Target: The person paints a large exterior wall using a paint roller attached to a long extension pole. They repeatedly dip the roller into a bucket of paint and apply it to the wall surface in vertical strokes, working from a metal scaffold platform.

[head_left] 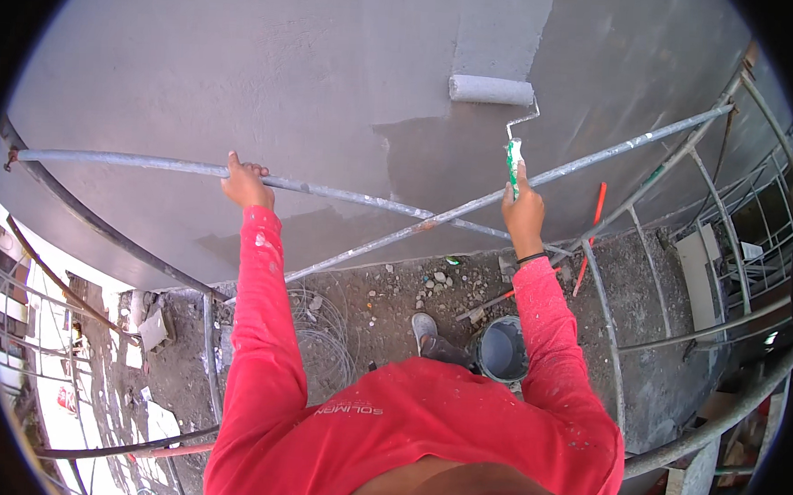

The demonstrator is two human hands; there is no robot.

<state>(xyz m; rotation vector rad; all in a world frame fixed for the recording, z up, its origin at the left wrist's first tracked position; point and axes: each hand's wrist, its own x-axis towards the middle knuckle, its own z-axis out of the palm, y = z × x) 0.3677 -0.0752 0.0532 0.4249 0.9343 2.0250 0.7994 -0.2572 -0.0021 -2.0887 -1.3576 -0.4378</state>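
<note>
- Viewing the head camera's picture, we find the roller against the grey wall, ahead of the right hand and slightly to its left.
- Sleeve axis: we read it as lying nearly level across the view, its right end a little lower than its left.
- Handle axis: the green-and-white handle stands roughly crosswise to the sleeve; the bent wire frame joins it to the sleeve's right end.
- Right hand: we see it grasping the handle's lower end, and it is much the nearer of the two hands to the sleeve.
- Left hand: we see its fingers curled round the left brace pipe, well to the left of the roller and lower in the view.
- Crossing: the rising brace pipe meets the left one between the hands and passes by the right hand; we cannot tell whether that hand touches it.
- Surface: we note darker grey to the right of the sleeve and below it, with a paler strip above.
- Below: we place the bucket on the ground, near the right forearm in the view.
</note>
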